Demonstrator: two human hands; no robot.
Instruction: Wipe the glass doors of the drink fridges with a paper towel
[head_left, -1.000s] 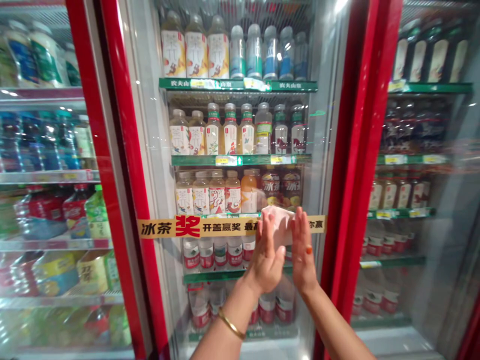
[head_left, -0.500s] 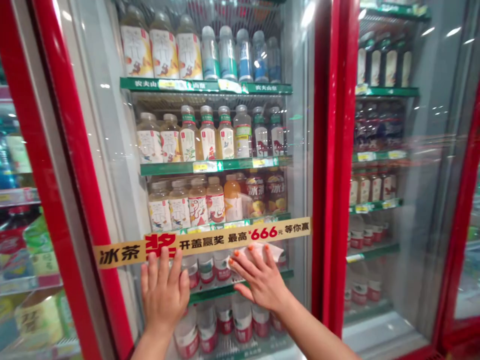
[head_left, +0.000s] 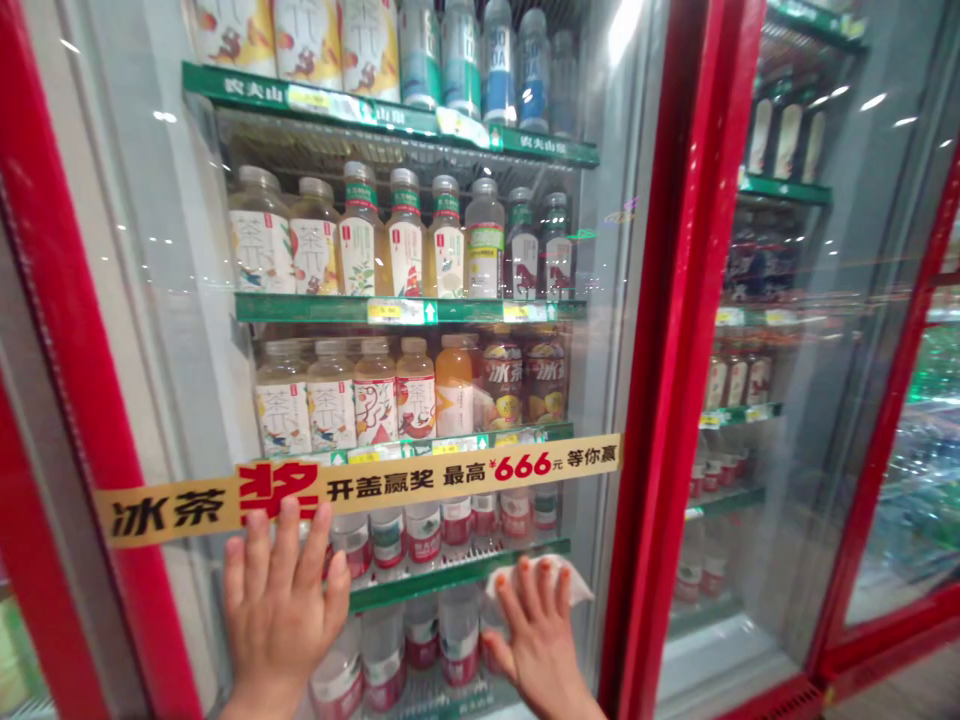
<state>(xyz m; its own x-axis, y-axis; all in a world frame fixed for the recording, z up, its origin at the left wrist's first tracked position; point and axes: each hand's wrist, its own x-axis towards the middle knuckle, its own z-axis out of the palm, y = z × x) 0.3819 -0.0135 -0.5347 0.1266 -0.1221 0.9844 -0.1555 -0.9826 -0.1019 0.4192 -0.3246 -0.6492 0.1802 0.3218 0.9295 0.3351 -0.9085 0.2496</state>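
On my feed, my left hand [head_left: 281, 610] lies flat with its fingers spread on the glass door [head_left: 180, 400] of the drinks cooler, holding nothing. My right hand [head_left: 536, 640] sits well apart to its side, fingers spread, pressing a crumpled white cloth [head_left: 536, 585] against the same pane. The cloth's folded edge pokes out above the fingertips and off to the right.

Left hand [head_left: 281, 610] on glass door [head_left: 187, 300], right hand [head_left: 536, 640] pressing cloth [head_left: 570, 585]
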